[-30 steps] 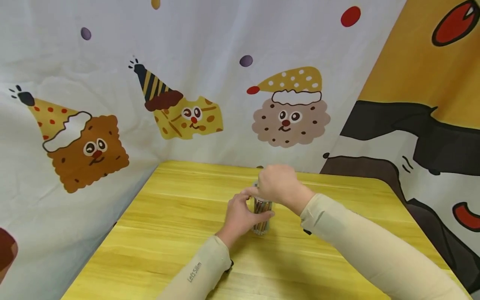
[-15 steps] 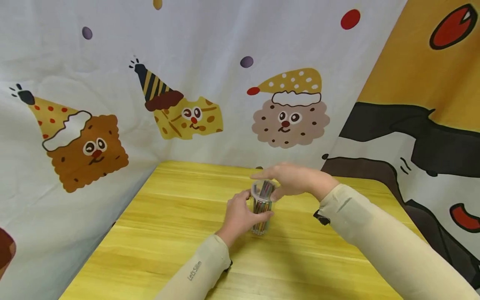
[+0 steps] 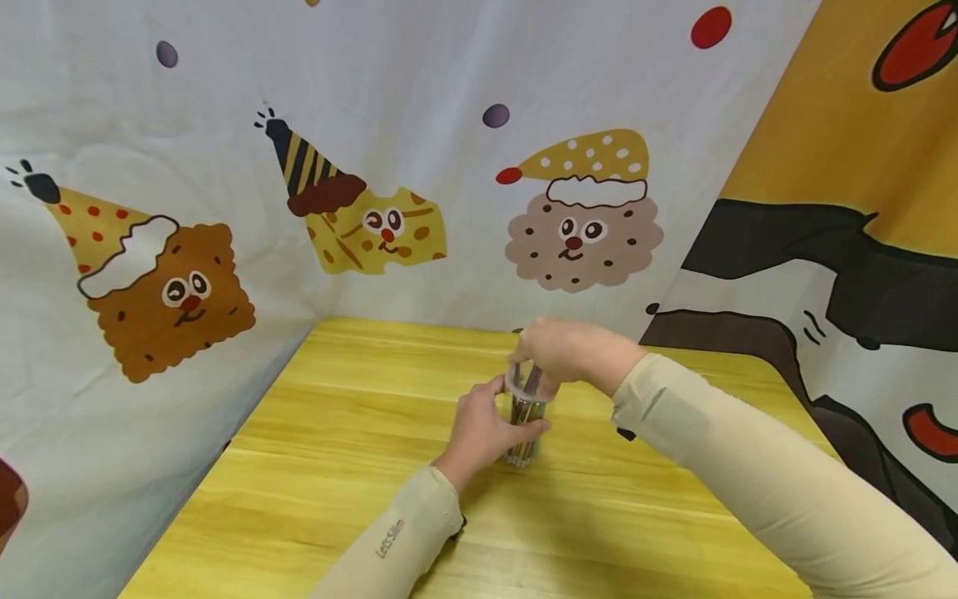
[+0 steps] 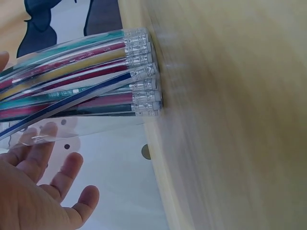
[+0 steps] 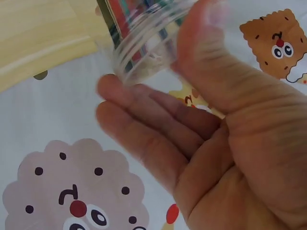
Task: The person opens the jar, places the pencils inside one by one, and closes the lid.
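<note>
A clear plastic jar of pencils stands upright on the table. My left hand holds its side, with the thumb across the front and the fingers behind. Through the wall, in the left wrist view, the pencils show red, green, yellow and blue, their eraser ends down. Over the jar's top bends my right hand. The right wrist view has its thumb against the clear ribbed lid and its fingertips at the opposite edge. In the head view this hand partly hides the jar's top.
The yellow wood-grain table extends around the jar on all sides. Behind it hangs a white cloth printed with cartoon biscuits and cheese, which meets the table's back and left edges.
My right hand loosened and swung right off the jar's top, uncovering it, then came back left over it with fingers bent down. The left hand has kept its hold on the jar.
</note>
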A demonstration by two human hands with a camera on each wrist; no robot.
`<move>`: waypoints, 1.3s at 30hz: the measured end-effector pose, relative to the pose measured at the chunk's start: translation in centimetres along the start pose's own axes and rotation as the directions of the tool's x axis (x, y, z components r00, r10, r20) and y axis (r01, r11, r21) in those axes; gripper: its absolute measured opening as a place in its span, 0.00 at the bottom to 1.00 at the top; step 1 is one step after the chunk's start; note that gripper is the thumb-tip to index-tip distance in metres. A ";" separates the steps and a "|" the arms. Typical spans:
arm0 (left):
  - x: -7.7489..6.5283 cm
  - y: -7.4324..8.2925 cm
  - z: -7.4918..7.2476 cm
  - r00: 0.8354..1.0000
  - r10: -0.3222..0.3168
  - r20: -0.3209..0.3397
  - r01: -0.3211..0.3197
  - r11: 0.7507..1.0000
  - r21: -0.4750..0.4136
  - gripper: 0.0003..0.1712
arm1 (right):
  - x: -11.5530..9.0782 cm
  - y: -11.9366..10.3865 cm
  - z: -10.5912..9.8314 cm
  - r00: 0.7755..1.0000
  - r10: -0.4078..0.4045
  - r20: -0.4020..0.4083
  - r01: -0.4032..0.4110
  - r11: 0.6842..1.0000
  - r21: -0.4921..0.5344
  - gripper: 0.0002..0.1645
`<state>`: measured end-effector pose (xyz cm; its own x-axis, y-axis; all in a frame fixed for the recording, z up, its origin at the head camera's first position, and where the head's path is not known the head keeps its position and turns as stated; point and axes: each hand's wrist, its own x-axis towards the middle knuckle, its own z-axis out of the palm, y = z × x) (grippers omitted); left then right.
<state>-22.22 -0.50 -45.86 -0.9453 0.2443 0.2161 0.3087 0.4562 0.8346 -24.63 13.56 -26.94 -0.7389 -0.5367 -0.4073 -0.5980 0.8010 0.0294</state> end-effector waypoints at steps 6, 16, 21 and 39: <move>-0.1 0.2 -0.2 1.000 0.010 0.005 -0.010 1.000 0.006 0.33 | 0.0 -0.3 -0.1 0.986 0.159 0.049 -0.163 0.981 0.107 0.27; 0.7 -0.2 -0.5 0.984 0.019 0.179 -0.002 0.995 -0.096 0.37 | -2.2 2.3 2.0 0.984 0.139 -0.111 -0.115 0.974 0.195 0.37; 1.4 -0.3 -1.1 0.918 0.048 0.393 0.032 0.980 -0.194 0.33 | -3.9 3.5 3.2 0.992 -0.033 -0.125 0.069 0.953 0.296 0.48; 0.8 0.9 0.6 0.891 0.121 0.437 0.001 0.963 -0.269 0.34 | -4.1 2.5 3.6 0.996 0.013 -0.091 -0.003 0.993 0.114 0.43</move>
<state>-22.61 0.61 -45.25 -0.7594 0.6467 0.0720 0.2676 0.2095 0.9405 -21.97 18.67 -28.48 -0.7719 -0.5481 -0.3219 -0.5566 0.8274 -0.0741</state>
